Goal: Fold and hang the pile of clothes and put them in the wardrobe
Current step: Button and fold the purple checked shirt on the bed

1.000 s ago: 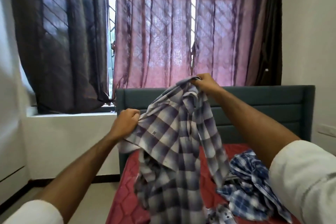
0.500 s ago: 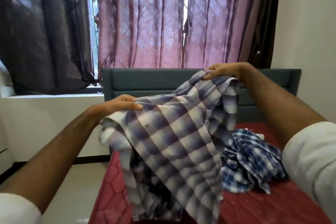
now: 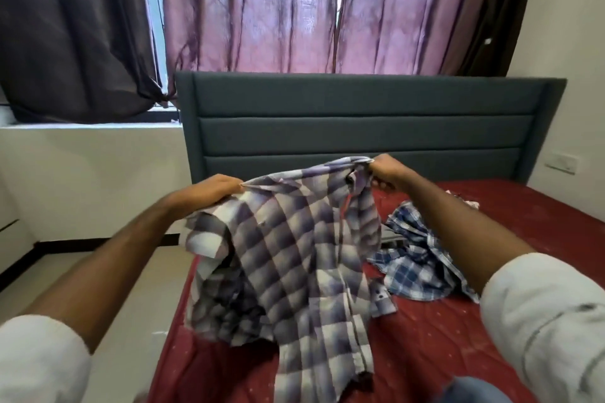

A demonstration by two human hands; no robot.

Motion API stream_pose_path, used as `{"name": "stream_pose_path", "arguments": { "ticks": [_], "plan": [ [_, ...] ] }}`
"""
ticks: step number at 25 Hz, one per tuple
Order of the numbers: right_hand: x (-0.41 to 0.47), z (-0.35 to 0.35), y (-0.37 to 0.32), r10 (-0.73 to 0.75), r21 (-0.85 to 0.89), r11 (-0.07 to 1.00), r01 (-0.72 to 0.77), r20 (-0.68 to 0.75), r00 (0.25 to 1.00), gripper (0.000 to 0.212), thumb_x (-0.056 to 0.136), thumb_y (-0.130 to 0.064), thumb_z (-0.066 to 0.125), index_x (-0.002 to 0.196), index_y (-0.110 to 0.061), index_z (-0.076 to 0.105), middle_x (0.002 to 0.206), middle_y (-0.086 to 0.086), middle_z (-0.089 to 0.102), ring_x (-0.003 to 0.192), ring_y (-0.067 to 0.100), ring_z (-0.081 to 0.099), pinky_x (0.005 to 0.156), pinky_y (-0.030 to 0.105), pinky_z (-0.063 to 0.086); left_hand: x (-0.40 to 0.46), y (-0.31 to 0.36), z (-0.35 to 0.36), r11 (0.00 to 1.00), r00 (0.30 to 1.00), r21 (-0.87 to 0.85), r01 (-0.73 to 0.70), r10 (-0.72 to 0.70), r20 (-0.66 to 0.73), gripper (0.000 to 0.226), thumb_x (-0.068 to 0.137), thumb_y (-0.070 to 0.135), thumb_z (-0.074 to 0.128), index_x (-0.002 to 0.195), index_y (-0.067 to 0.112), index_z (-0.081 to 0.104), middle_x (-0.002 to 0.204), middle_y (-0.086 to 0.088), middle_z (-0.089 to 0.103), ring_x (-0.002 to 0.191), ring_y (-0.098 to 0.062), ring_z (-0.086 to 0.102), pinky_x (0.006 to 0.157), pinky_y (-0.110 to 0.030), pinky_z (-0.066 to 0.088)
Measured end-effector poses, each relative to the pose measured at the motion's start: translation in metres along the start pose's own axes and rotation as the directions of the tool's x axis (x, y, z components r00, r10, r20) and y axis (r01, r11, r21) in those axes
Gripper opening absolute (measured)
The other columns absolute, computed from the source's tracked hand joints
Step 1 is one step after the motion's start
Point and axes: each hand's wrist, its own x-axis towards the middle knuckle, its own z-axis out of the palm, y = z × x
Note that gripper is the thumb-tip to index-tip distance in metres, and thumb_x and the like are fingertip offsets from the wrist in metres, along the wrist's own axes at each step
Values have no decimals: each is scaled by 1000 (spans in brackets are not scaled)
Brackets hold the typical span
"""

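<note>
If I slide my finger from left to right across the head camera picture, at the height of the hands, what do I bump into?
Left hand → purple checked shirt → right hand → blue checked shirt lying on the red mattress.

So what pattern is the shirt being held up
A purple, grey and white check on the shirt, seen in the head view.

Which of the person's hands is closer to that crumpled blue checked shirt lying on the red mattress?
Right. The right hand grips the purple plaid shirt just above the crumpled blue checked shirt; the left hand holds its far edge.
</note>
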Motion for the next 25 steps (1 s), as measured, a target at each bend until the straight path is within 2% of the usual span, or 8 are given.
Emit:
{"name": "stream_pose_path", "arguments": {
  "ticks": [2, 4, 8, 10, 12, 16, 22, 25],
  "plan": [
    [10, -8, 3, 27, 234, 972, -14, -53, 998, 28, 93, -8, 41, 73, -5, 59, 72, 21, 58, 43, 20, 52, 43, 23, 34, 7, -14, -5, 999, 1000, -33, -12, 12, 6, 33, 103, 22, 50, 90, -3, 67, 83, -5, 67, 81, -23, 61, 72, -29, 49],
    [13, -16, 9, -42, -16, 999, 40, -148, 988, 11, 90, -8, 54, 96, -8, 63, 98, 18, 66, 80, 27, 67, 61, 33, 44, 10, -25, 13, 995, 998, -101, 18, -12, 63, 35, 93, 26, 57, 93, -8, 63, 86, -10, 65, 80, -23, 60, 73, -33, 48],
    [-19, 25, 14, -113, -549, 796, 254, 278, 954, 90, 76, -40, 85, 151, -24, 37, 158, 7, 31, 144, 33, 33, 112, 53, 34, 23, -33, 82, 996, 997, -40, -81, 81, 5, 23, 94, 22, 53, 84, 2, 58, 80, -9, 51, 75, -20, 46, 66, -32, 38],
    [-48, 63, -6, -371, -172, 827, 535, 548, 750, 102, 73, -44, 89, 155, -28, 31, 160, -2, 31, 144, 19, 34, 120, 45, 32, 27, -13, 105, 990, 991, -51, -131, 133, 19, 19, 102, 9, 51, 90, -3, 59, 83, -11, 51, 76, -20, 46, 66, -29, 39],
    [-59, 91, -24, -564, 127, 799, 587, 495, 661, 75, 79, -28, 87, 143, -18, 49, 140, -1, 57, 123, 9, 56, 109, 33, 47, 33, 7, 110, 957, 982, -225, -184, 172, -72, 21, 104, 10, 50, 97, -6, 62, 87, -14, 57, 79, -18, 52, 70, -26, 45],
    [-37, 82, -46, -553, 313, 808, 500, 106, 827, 30, 85, -27, 77, 112, -15, 72, 106, 4, 76, 96, 11, 70, 93, 46, 57, 30, 5, 94, 721, 971, -651, -235, 146, -189, 53, 97, 47, 54, 131, 6, 60, 124, -10, 65, 108, -21, 64, 90, -39, 55],
    [-29, 26, -58, -386, 741, 635, 217, 61, 920, 31, 96, -34, 69, 120, -14, 69, 109, 9, 76, 101, 26, 74, 87, 41, 61, 24, -29, 137, 949, 995, -301, -96, 83, -55, 54, 88, 40, 75, 134, 26, 53, 123, 7, 67, 111, -11, 66, 93, -36, 58],
    [-25, 7, -51, -349, 770, 612, 179, 59, 935, 30, 96, -31, 68, 122, -16, 68, 112, 11, 76, 103, 29, 73, 90, 45, 60, 45, -11, 135, 966, 930, -142, -217, 160, -330, 11, 98, 18, 60, 100, 27, 66, 96, 6, 71, 85, -6, 68, 79, -36, 53]
  ]
}}
